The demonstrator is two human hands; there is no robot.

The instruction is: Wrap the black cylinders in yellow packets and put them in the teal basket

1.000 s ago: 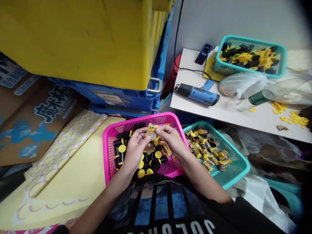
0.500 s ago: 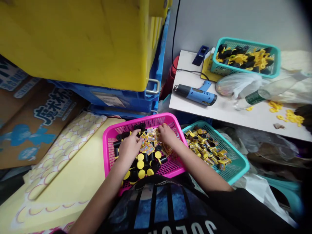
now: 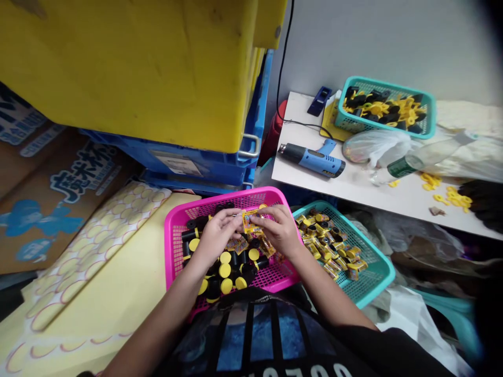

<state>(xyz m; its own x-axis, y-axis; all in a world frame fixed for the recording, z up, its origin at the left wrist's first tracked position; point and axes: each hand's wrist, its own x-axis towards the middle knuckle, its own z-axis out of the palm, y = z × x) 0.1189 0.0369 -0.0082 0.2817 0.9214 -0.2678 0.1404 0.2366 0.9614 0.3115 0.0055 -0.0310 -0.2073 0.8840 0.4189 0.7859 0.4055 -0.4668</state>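
A small printed yellow plastic sleeve (image 3: pixel 250 222) is pinched between my two hands above the pink basket (image 3: pixel 170 251). My left hand (image 3: pixel 220 234) grips its left edge with thumb and fingertips. My right hand (image 3: pixel 280 230) closes on its right side, and a bit of yellow shows by those fingertips; I cannot tell whether it is a held piece. Below lie black cylinders with yellow caps (image 3: pixel 225 270) and more printed sleeves (image 3: pixel 238 244), partly hidden by my hands.
A teal basket (image 3: pixel 387 280) of wrapped pieces stands right of the pink one. On the white table (image 3: pixel 298 170) are a blue heat gun (image 3: pixel 314 158), a bottle (image 3: pixel 428 157) and another teal basket (image 3: pixel 432 112) of black and yellow parts. Yellow and blue crates (image 3: pixel 165 78) rise ahead.
Both hands have lifted from among the basket's contents and come together. The printed sleeve is now held up between them.
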